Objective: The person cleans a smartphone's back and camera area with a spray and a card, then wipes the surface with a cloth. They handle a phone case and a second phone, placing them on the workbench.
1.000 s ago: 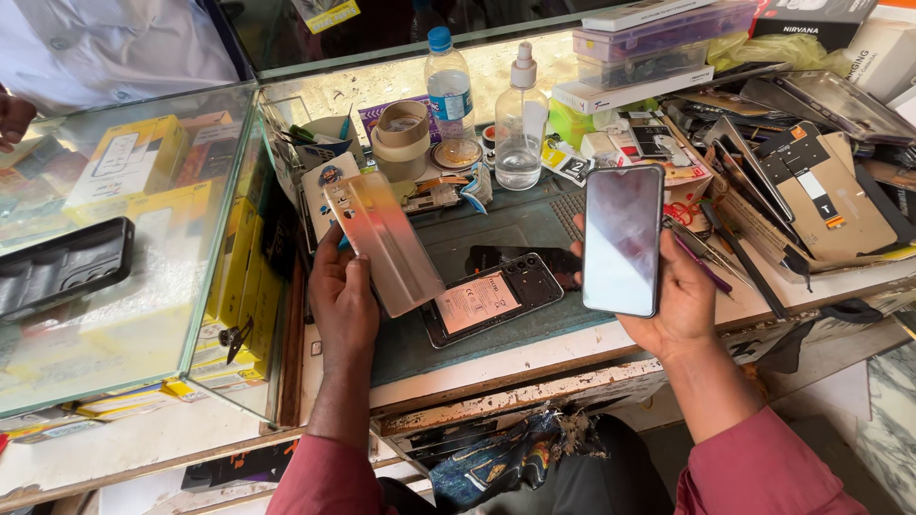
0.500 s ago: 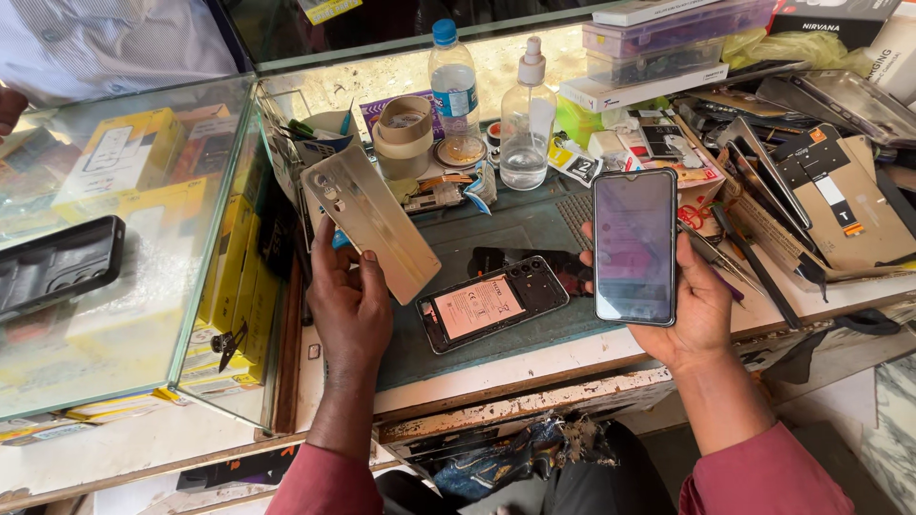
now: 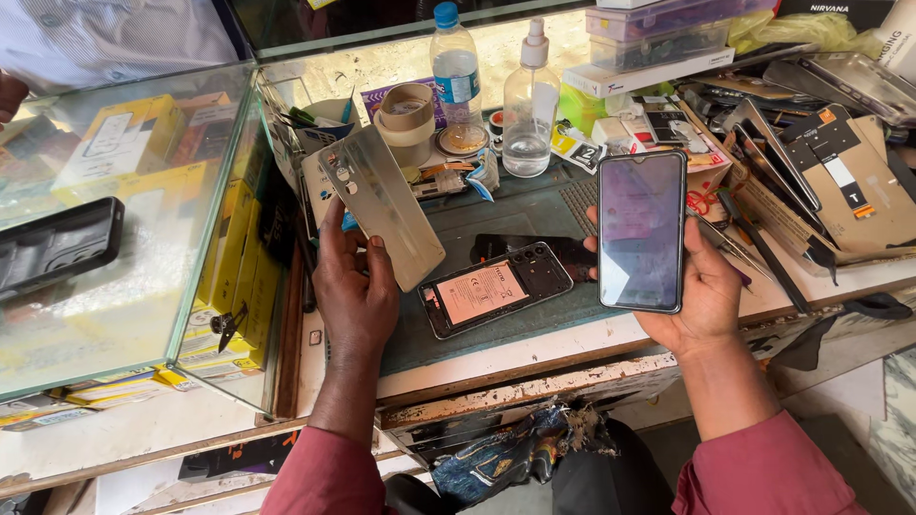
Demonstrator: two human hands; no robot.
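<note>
My left hand (image 3: 355,286) holds a pale gold phone back cover (image 3: 374,200) by its lower edge, tilted up over the left of the green work mat (image 3: 534,205). In my right hand (image 3: 704,286) is a dark smartphone (image 3: 641,231), screen toward me and upright. Between the two hands an opened phone (image 3: 496,288) lies flat on the mat with its orange battery and camera ring showing. A black part (image 3: 572,250) lies just behind it.
A glass display case (image 3: 124,219) with yellow boxes and a black phone (image 3: 57,246) on top stands at the left. Behind the mat are tape rolls (image 3: 405,113), a water bottle (image 3: 456,72) and a pump bottle (image 3: 527,114). Phone panels and tweezers (image 3: 811,176) crowd the right.
Both hands drifted slightly: the back cover tipped more upright and toward the left, and the smartphone shifted a little right and lower.
</note>
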